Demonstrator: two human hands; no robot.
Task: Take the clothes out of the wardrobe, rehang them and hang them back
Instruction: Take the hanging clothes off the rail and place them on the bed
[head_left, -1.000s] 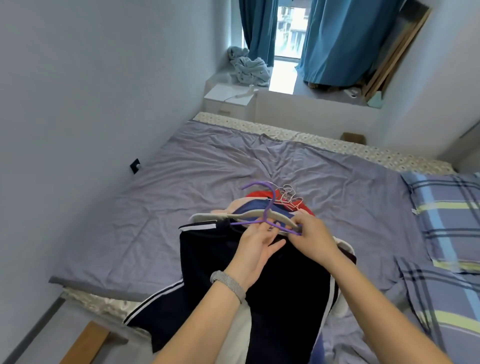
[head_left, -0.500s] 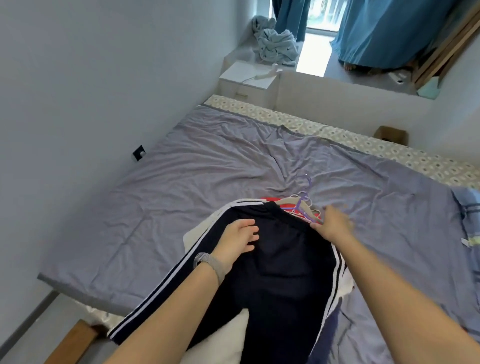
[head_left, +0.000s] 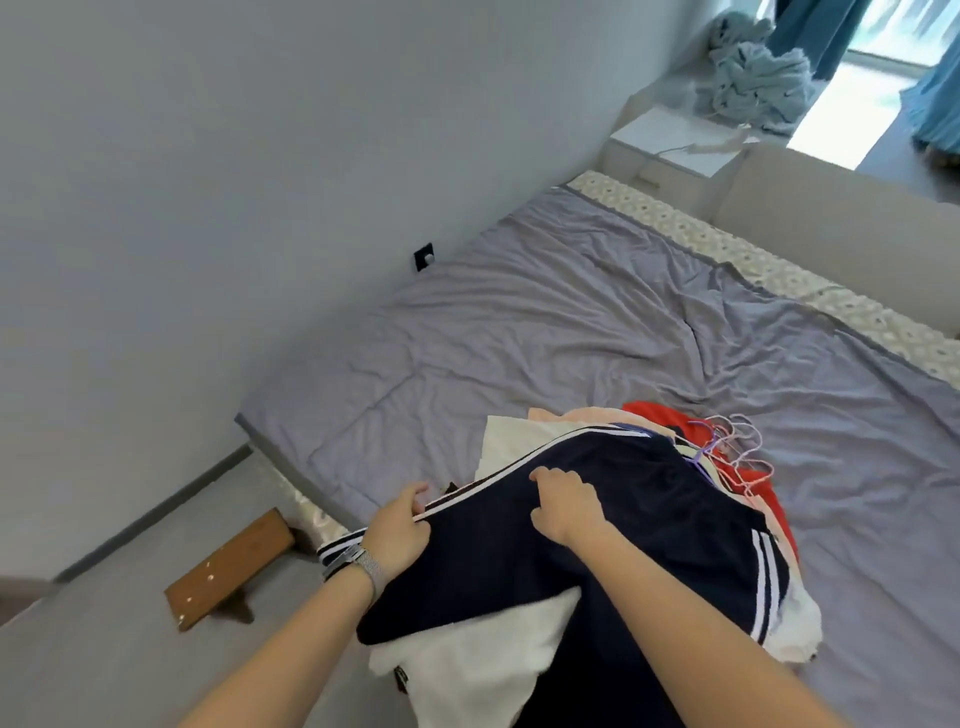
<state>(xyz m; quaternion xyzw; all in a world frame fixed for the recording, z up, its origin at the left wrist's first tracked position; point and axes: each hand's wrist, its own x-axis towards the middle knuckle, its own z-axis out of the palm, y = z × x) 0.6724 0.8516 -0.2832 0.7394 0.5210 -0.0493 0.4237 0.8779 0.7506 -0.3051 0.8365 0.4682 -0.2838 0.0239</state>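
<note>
Trousers atop clothes pile | left hand pinches striped edge | right hand grips fabric

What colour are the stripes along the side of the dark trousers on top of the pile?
White, on the navy trousers; clearest in the head view.

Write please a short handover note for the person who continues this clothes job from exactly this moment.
Left hand: grips the striped edge of the dark navy garment.
Right hand: fingers curled on top of that garment, bunching the fabric.
The clothes pile lies on the bed, the navy garment on top; hangers lie at its far side.
Done: clothes are out of the wardrobe.
Left: rehang each piece and hang all back.
</note>
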